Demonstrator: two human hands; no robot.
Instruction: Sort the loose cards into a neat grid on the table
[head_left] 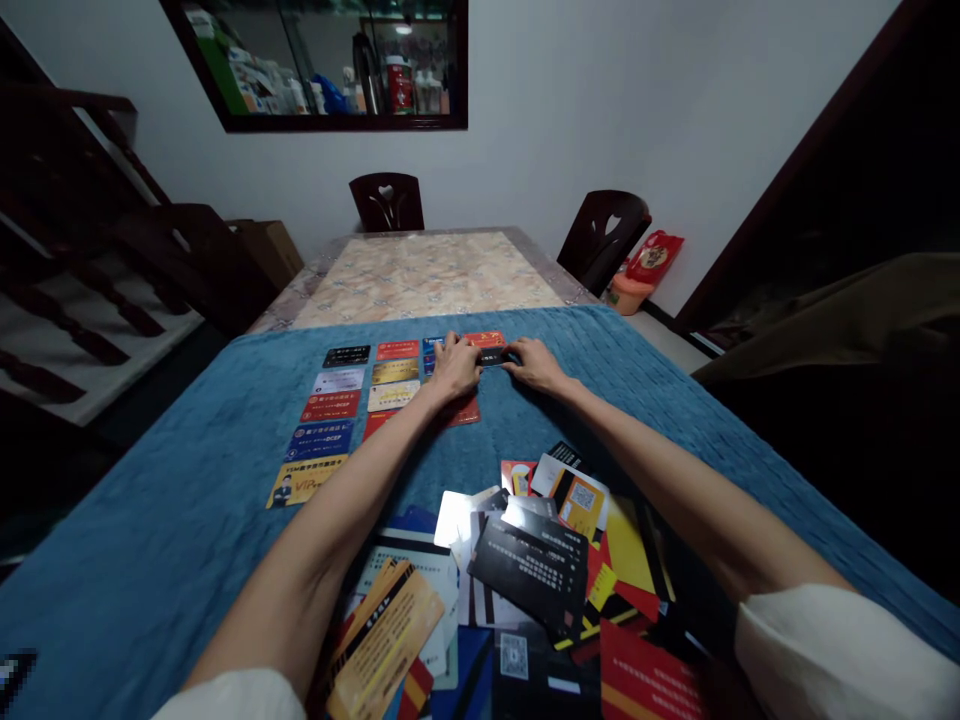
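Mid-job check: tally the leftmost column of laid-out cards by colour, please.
Black rectangular plastic card: 1
Pale silver rectangular plastic card: 1
Red rectangular plastic card: 1
Blue rectangular plastic card: 1
Yellow-gold rectangular plastic card: 1
Total: 5

Dim, cool light is falling over the blue textured cloth point(195, 430), glaring white off glossy plastic cards point(453, 520) in the loose pile, while the right side is sinking into near-black shadow. Wide-angle distortion is stretching the edges; small card print is looking soft.
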